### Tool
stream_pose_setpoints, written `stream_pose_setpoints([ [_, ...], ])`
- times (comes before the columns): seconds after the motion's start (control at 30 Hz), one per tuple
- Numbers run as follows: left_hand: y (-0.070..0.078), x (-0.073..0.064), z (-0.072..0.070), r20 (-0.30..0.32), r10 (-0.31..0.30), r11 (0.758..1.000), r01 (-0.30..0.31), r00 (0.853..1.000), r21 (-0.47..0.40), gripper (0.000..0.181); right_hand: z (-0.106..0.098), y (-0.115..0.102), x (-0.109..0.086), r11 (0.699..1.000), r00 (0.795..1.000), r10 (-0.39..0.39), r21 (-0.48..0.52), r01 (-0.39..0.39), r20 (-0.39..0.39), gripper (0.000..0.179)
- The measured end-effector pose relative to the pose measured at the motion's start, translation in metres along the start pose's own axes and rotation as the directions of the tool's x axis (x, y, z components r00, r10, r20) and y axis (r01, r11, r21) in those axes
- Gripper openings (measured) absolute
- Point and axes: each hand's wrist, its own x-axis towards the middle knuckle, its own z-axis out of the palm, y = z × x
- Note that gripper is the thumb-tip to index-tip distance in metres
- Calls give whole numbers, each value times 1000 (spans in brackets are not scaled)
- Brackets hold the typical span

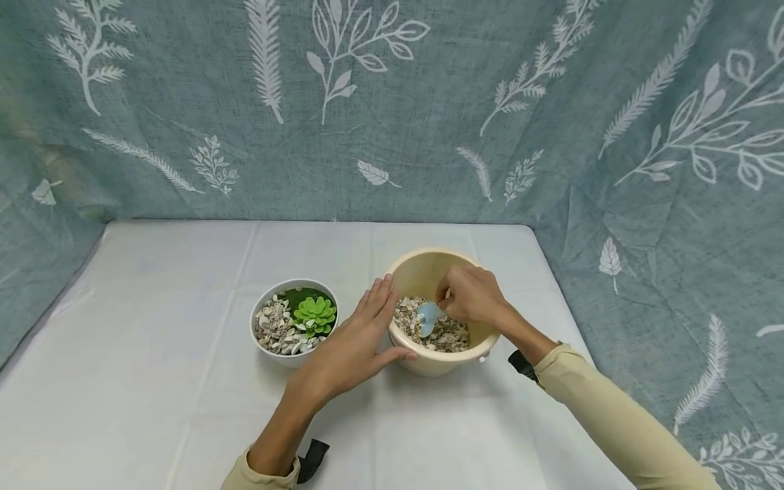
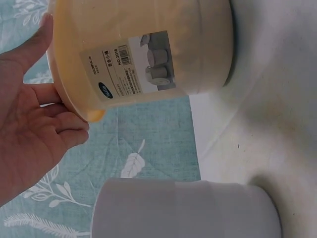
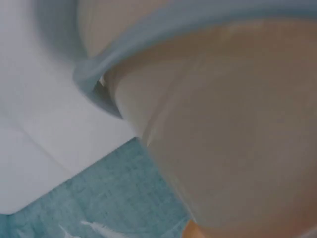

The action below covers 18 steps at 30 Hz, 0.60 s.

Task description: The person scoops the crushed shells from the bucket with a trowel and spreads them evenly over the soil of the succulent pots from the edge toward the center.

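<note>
A cream bucket [image 1: 429, 367] holds a layer of mottled pebbles [image 1: 452, 336]. My right hand [image 1: 471, 296] reaches in over the far right rim, thumb and fingers pinching a small light-blue scoop [image 1: 429, 320] whose blade lies in the pebbles. On the bucket's left rim rests my left hand [image 1: 346, 354], its fingers fairly straight and the thumb spread along the near side. The left wrist view shows that hand [image 2: 37, 119] against the rim, above a printed label [image 2: 131, 67]. In the right wrist view the bucket's outer wall [image 3: 237, 124] hides the right hand.
Left of the bucket stands a white round pot [image 1: 288, 359] with a green artificial succulent [image 1: 315, 315], a green mossy patch and pale pebbles [image 1: 275, 325]. A white cloth [image 1: 153, 354] covers the table. Behind hangs a teal leaf-print curtain [image 1: 245, 170]. The bucket's handle [image 3: 148, 34] hangs outside.
</note>
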Motion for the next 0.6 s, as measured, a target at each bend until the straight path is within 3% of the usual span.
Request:
stream_pose_setpoints([
  [0.23,-1,-4,-1,-5,-13,1000,13,1000,1,101,-11,-7,-13,995,997,75,70,-74,-7,10],
  [0.4,0,-1,-1,-2,-13,1000,13,1000,-19,102,-25,-7,-28,988,991,125,103,-119,-56,8],
  [0.6,-2,-4,2,6,-19,1000,19,1000,-18,102,-37,-6,-46,955,975,205,234,-181,-81,10],
])
